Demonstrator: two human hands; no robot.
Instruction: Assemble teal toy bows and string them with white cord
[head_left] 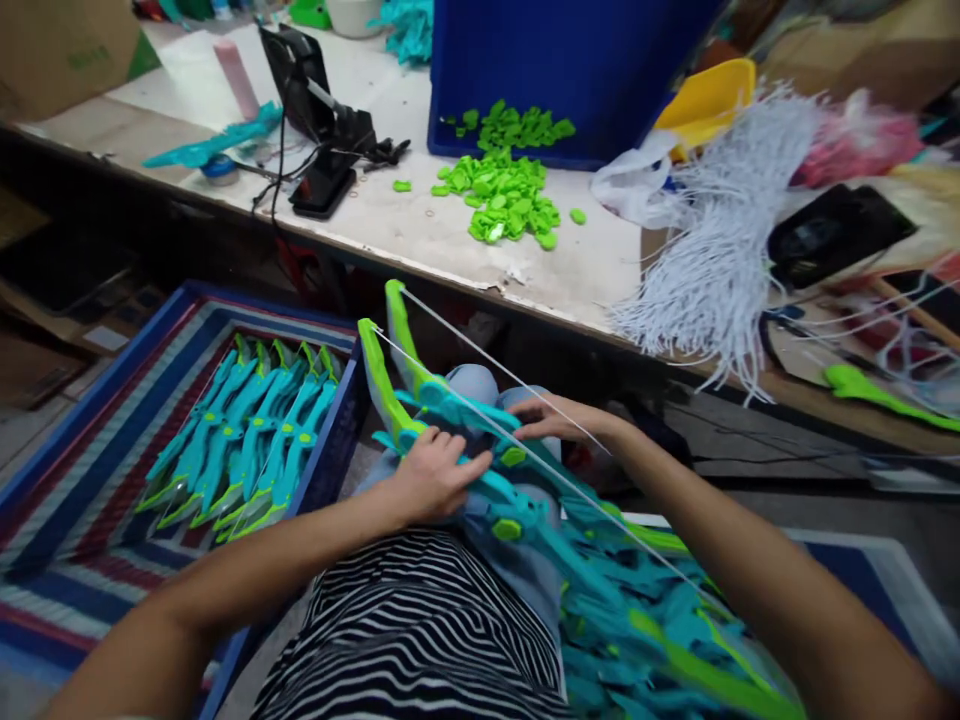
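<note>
Two teal and lime-green toy bows lie slantwise across my lap, side by side, each with a white string. My left hand [439,470] has its fingers bent over the nearer toy bow [581,578], left of its green centre knob. On the farther toy bow [433,393], my right hand [551,415] grips near the middle, fingers curled at its edge. Both strings run above the bows toward the lower right. The lower ends overlap a heap of teal and green bow parts [607,665], so where each one ends is partly hidden.
At left, a striped-lined crate [322,510] holds several finished-looking bows [255,425]. The workbench [420,230] ahead carries loose green caps [514,195], a blue bin [555,60], a phone [322,190] and a bundle of white strings [720,230] hanging over its edge.
</note>
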